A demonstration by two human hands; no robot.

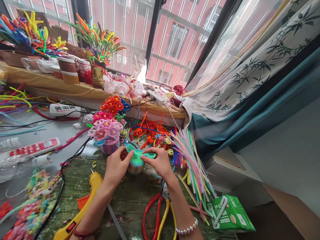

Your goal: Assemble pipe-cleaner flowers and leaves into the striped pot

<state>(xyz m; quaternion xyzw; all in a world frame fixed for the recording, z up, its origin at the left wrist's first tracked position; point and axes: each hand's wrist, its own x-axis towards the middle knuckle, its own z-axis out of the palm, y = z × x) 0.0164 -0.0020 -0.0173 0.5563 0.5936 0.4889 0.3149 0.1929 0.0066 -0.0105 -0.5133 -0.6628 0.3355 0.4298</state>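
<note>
In the middle of the head view stands a small striped pot [135, 169] with a mint-green top of coiled pipe cleaner [137, 158]. Two looped pipe-cleaner leaves stick out from this top. My left hand [118, 164] pinches the left leaf [130, 147] between thumb and fingers. On the other side, my right hand [160, 162] has the right leaf [151, 155] between its thumb and forefinger. Just behind my left hand is a finished-looking pot of pink, red and orange pipe-cleaner flowers [106, 128]. Pliers with red and yellow handles [163, 203] lie below my right wrist.
A yellow glue gun [93, 186] lies beside my left forearm, near a black cable [62, 176]. To the right are a bundle of pastel pipe cleaners [188, 156] and a green carton [231, 213]. Orange pipe-cleaner pieces [152, 128] are heaped behind the pot. Plastic bottles [66, 110] lie left.
</note>
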